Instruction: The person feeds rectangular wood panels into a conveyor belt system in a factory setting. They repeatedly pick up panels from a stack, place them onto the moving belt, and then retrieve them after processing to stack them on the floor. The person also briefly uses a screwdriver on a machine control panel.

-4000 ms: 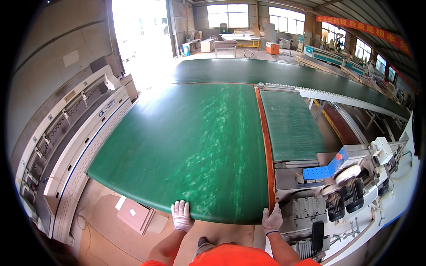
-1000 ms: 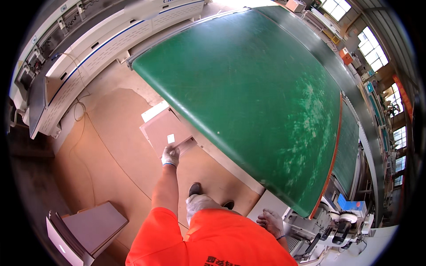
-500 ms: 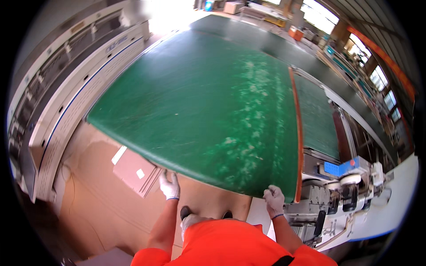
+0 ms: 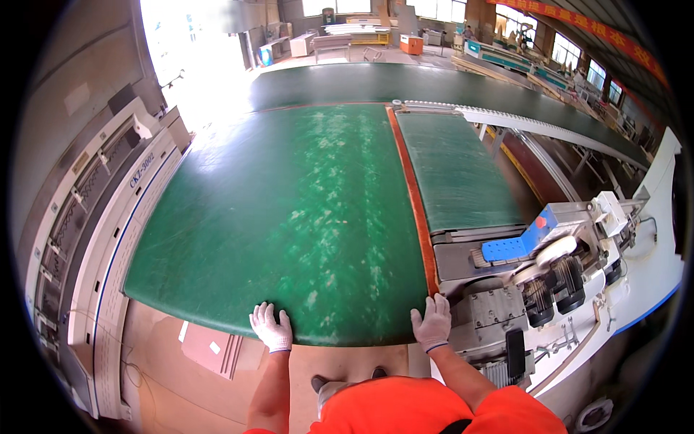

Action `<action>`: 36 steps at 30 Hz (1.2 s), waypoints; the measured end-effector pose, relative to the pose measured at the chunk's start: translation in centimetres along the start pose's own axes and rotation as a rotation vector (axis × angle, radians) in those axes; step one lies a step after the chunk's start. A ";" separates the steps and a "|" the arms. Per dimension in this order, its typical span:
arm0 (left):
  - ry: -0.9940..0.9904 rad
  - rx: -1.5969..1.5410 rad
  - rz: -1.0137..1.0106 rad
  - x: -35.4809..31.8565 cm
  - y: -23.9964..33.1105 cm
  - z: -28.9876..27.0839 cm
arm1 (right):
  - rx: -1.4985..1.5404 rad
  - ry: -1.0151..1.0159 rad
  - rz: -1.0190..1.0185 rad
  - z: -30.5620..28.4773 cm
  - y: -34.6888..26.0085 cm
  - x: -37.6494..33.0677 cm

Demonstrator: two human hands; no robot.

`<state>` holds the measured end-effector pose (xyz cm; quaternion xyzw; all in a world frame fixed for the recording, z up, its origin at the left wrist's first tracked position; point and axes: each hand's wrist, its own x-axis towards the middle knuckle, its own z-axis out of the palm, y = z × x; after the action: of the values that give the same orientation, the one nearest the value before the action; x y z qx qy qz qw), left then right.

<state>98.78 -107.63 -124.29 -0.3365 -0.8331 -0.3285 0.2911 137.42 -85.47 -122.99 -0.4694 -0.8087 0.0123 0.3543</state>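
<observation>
A broad green-topped table (image 4: 210,239), scuffed with pale marks along its right half, spreads out in front of me. My left hand (image 4: 272,328), in a white knit glove, rests at its near edge with fingers spread and holding nothing. At the near right corner lies my right hand (image 4: 432,322), gloved the same way, its fingers apart and empty. Its fingertips are beside the end of the red-brown strip (image 4: 412,188) that runs along the table's right side.
Right of me stands a machine with motors (image 4: 538,289) and a blue panel (image 4: 504,249); behind it is a second green surface (image 4: 459,173). A long white machine (image 4: 126,239) flanks the left. Flat brown panels (image 4: 211,350) lie on the floor below the near edge.
My view has turned toward the right and lifted. Both hands have gone from curled at the table's near edge to spread on it, and the left one now reaches onto the green top.
</observation>
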 end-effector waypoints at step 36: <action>-0.077 -0.039 0.110 -15.8 4.0 3.7 | 0.118 -0.011 -0.029 5.0 5.3 -10.0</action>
<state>110.38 -108.47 -136.34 -0.3999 -0.8174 -0.3147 0.2698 141.53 -88.65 -134.21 -0.4360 -0.8152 0.0573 0.3770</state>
